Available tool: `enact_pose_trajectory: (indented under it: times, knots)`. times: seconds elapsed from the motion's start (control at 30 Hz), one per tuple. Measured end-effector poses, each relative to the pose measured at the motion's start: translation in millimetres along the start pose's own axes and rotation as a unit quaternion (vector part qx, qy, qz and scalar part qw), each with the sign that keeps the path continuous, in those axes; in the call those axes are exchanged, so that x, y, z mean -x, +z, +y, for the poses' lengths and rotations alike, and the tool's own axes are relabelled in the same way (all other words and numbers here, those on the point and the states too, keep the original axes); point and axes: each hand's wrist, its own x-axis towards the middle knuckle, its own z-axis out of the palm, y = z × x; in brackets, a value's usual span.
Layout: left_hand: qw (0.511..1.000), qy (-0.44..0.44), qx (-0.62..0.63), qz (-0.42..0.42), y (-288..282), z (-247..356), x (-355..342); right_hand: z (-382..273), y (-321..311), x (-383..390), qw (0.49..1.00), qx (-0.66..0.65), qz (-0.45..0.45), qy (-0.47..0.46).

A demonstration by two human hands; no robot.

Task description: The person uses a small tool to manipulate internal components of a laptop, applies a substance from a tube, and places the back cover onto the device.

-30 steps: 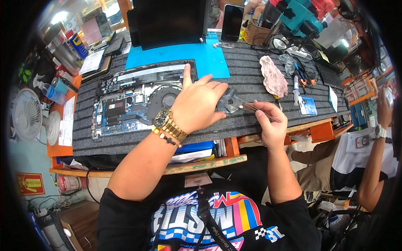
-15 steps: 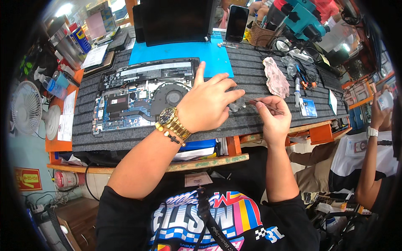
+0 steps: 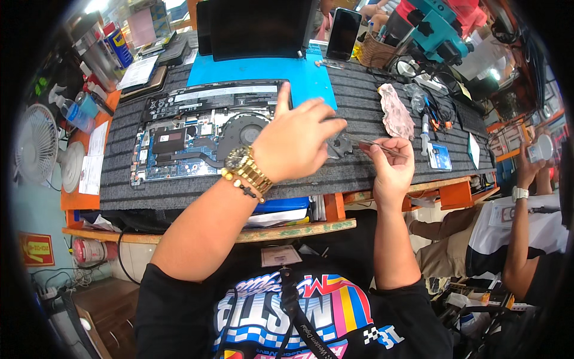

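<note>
A laptop base lies with its inside bare, showing a black battery, a circuit board and a round fan. Over its right edge is my left hand, fingers apart and index finger pointing away from me. That hand hides the laptop's right part. A crumpled clear plastic piece sits by its fingertips; contact is unclear. To the right, my right hand pinches slim metal tweezers, whose tips point left toward the plastic.
Behind the laptop, a dark screen stands on a blue mat. Right of my hands lie a crumpled pink cloth, a syringe, a blue card and cables. A teal microscope stands far right. Another person's hand holds a white object.
My left hand has shifted slightly left and its fingers have drawn closer together. The right hand keeps its pinch on the tweezers. The view has tilted a little.
</note>
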Motion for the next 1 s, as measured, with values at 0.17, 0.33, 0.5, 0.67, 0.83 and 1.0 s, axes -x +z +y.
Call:
enact_pose_trajectory:
  times: [0.17,0.33,0.5,0.67,0.83,1.0]
  knots:
    - [0.997,-0.054,-0.043,0.035,-40.2,-17.2,19.9,1.4,3.5,1.6,0.997,-0.056,-0.034,-0.038]
    - [0.992,-0.113,-0.052,0.026,-54.0,-39.7,50.2,-13.6,24.4,21.4,0.993,-0.064,-0.094,-0.021]
    - [0.991,-0.11,-0.072,0.031,-45.9,-45.3,49.9,-20.5,49.1,45.1,0.991,-0.047,-0.123,0.008]
    - [0.992,-0.096,-0.074,0.022,-41.2,-43.7,52.5,-16.5,62.7,60.4,0.99,0.005,-0.139,-0.013]
    - [0.993,-0.085,-0.08,0.03,-39.1,-42.0,53.3,-13.4,71.4,66.3,0.987,0.056,-0.143,-0.039]
    - [0.992,-0.095,-0.083,0.018,-40.8,-39.3,52.0,-16.5,81.4,67.4,0.992,0.048,-0.114,-0.017]
